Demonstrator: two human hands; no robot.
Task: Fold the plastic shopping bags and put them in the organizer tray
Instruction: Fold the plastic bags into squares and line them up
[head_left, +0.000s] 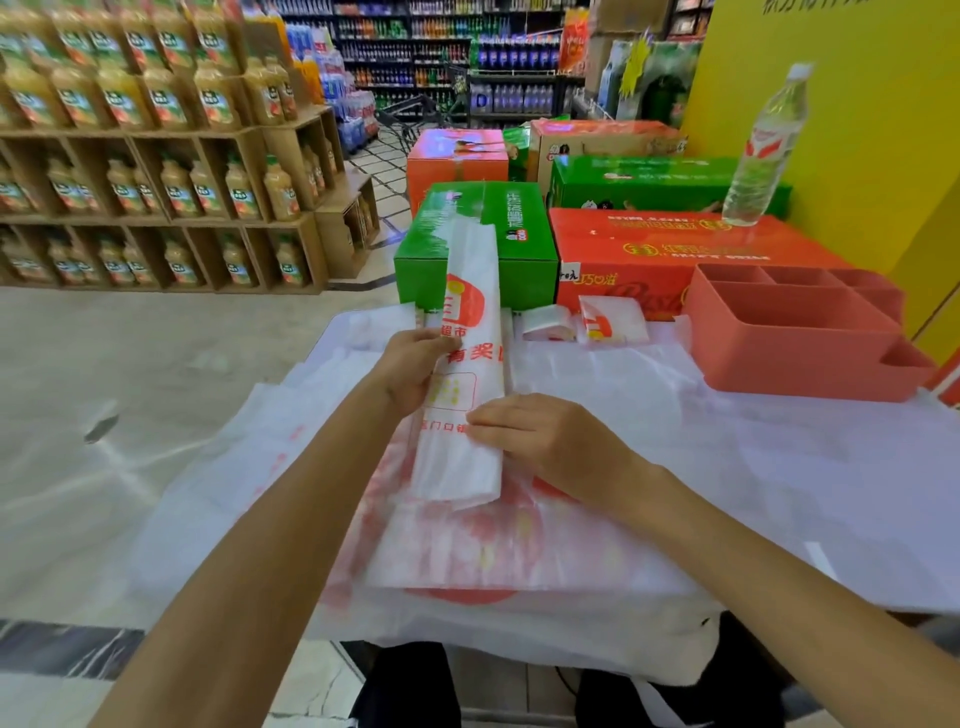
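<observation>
A white plastic bag with red print (465, 364) is folded into a long narrow strip, lying lengthwise over a pile of flat bags (519, 551). My left hand (410, 371) grips the strip's left edge near its middle. My right hand (540, 436) presses flat on the strip's lower right part. Two small folded bags (548, 323) (610, 321) lie at the table's far edge. The coral organizer tray (800, 338) stands at the far right with nothing visible in its compartments.
Green (478, 244) and orange (675, 249) cartons stand behind the table, with a clear water bottle (763, 150) on the orange one. Shelves of juice bottles (156, 156) fill the left. Loose bags hang over the table's near and left edges.
</observation>
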